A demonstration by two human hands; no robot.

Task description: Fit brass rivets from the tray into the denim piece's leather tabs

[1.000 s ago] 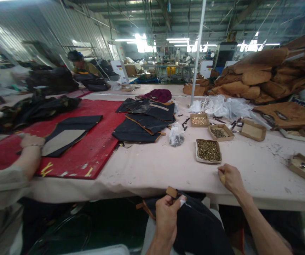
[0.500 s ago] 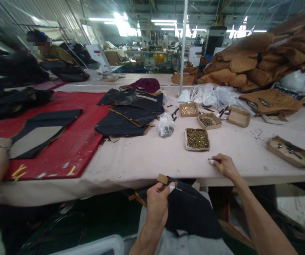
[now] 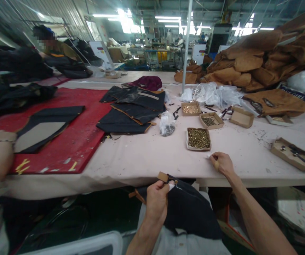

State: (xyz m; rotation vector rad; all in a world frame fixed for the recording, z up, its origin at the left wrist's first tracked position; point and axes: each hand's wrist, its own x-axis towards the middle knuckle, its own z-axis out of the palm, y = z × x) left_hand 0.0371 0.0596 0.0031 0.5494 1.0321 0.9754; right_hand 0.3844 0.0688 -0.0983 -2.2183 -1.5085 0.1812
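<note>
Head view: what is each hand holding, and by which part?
Left hand grips the dark garment by its top edge, near the tan tab. Right hand rests on the table; any hold is unclear.

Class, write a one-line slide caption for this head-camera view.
Left hand grips a dark garment at the table's edge; right hand rests beside a box of brass rivets.
</note>
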